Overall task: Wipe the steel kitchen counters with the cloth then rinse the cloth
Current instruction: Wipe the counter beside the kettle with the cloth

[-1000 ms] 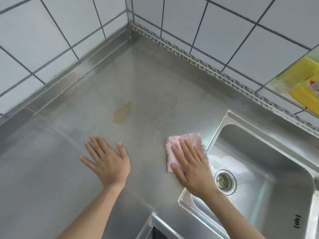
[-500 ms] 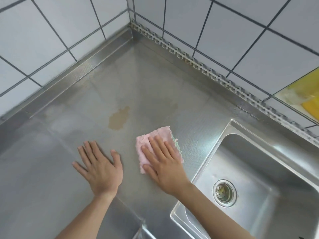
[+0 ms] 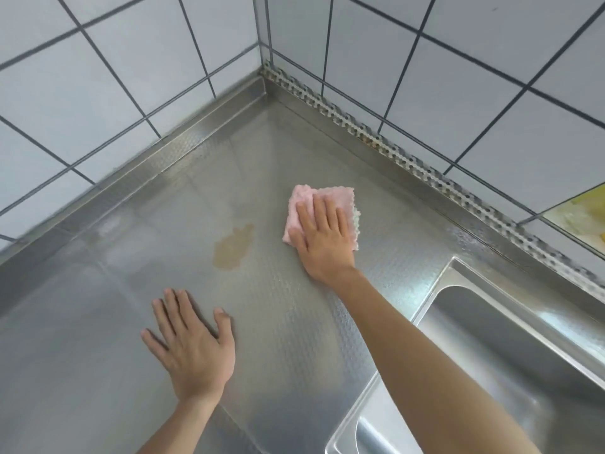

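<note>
A folded pink cloth lies flat on the steel counter, toward the back corner. My right hand presses down on the cloth with fingers spread, covering its near half. A brownish stain sits on the counter just left of the cloth, not touching it. My left hand rests palm down on the bare counter nearer to me, fingers apart, holding nothing.
A steel sink is sunk into the counter at the right, its rim close to my right forearm. White tiled walls meet in the corner behind. A perforated metal strip runs along the back wall. Something yellow shows at the right edge.
My right hand has slid the cloth away from the sink and farther back, to the right of the stain. My left hand has stayed flat on the counter.
</note>
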Action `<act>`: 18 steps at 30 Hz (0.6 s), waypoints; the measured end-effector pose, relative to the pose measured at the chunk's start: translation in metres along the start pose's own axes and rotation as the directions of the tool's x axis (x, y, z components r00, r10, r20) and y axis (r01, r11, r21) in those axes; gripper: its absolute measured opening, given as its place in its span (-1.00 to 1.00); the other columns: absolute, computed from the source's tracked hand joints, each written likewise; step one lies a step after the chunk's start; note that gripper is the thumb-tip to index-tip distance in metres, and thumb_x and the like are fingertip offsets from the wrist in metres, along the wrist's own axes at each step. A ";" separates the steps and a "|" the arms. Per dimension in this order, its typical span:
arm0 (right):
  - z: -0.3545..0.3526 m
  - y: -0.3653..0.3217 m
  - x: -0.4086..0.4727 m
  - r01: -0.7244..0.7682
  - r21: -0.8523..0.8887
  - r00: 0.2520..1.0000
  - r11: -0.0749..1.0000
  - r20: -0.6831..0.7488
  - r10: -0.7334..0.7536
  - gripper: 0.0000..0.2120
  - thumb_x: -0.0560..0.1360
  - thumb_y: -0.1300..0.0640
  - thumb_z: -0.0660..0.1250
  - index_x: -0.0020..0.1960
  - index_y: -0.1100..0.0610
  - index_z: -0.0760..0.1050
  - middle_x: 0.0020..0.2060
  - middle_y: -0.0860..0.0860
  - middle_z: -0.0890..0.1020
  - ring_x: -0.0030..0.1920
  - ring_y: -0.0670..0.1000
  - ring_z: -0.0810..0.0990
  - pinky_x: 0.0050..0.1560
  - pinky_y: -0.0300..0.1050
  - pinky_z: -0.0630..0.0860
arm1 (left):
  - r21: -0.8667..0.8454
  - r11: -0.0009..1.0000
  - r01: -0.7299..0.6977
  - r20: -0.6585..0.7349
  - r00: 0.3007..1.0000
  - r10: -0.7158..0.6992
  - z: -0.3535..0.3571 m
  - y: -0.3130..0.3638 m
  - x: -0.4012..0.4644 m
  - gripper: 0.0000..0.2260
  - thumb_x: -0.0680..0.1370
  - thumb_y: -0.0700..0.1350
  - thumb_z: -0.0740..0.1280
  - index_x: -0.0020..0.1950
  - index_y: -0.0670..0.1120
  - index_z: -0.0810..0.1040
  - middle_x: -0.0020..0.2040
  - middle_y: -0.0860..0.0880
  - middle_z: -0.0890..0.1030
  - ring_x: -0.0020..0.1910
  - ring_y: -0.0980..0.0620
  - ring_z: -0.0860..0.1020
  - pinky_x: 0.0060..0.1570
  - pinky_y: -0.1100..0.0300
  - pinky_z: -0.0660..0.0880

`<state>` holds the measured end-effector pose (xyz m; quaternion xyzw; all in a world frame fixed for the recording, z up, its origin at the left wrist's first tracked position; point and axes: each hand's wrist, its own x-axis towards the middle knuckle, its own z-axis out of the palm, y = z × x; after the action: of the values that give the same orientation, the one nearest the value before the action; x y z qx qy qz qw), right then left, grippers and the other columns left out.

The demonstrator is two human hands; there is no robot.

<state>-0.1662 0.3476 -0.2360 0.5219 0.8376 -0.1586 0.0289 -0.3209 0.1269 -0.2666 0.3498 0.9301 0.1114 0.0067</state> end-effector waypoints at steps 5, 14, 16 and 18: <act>0.033 -0.013 -0.092 0.365 -0.024 0.931 0.931 -0.002 -0.365 -0.43 0.74 -0.17 -0.01 0.69 0.01 0.12 0.69 0.10 0.07 0.69 0.15 -0.06 0.66 0.20 -0.05 | -0.022 1.000 0.010 0.016 1.000 -0.010 -0.002 0.002 0.000 -0.31 0.59 0.15 0.09 0.64 -0.22 0.21 0.69 -0.17 0.19 0.70 -0.13 0.05 0.61 -0.35 -0.06; -0.015 0.072 -0.024 0.010 -0.037 1.000 0.999 -0.008 -0.010 -0.40 0.73 -0.17 -0.09 0.71 0.00 -0.05 0.70 0.10 -0.01 0.69 0.12 -0.12 0.66 0.17 -0.13 | 0.008 1.000 -0.007 0.018 1.000 0.007 -0.001 0.002 -0.001 -0.31 0.60 0.15 0.11 0.64 -0.21 0.21 0.69 -0.17 0.20 0.70 -0.14 0.06 0.61 -0.34 -0.05; -0.015 0.042 0.010 -0.134 0.002 0.991 0.991 -0.001 0.134 -0.40 0.73 -0.16 -0.10 0.71 0.01 -0.10 0.69 0.13 -0.04 0.68 0.17 -0.13 0.65 0.19 -0.16 | 0.018 1.000 -0.008 0.012 1.000 0.008 -0.001 0.003 -0.001 -0.32 0.61 0.15 0.11 0.64 -0.21 0.22 0.69 -0.17 0.20 0.70 -0.14 0.07 0.62 -0.33 -0.05; -0.007 -0.006 0.027 -0.131 0.052 0.991 0.990 0.030 0.130 -0.40 0.73 -0.16 -0.10 0.71 -0.02 -0.13 0.69 0.13 -0.09 0.68 0.19 -0.17 0.64 0.21 -0.20 | 0.022 1.000 -0.007 0.011 1.000 0.007 -0.001 0.002 0.000 -0.32 0.61 0.14 0.11 0.64 -0.21 0.23 0.68 -0.16 0.21 0.70 -0.14 0.08 0.62 -0.33 -0.04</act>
<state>-0.1824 0.3706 -0.2334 0.5740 0.7967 -0.1857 0.0365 -0.3194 0.1284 -0.2656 0.3539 0.9300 0.0992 0.0076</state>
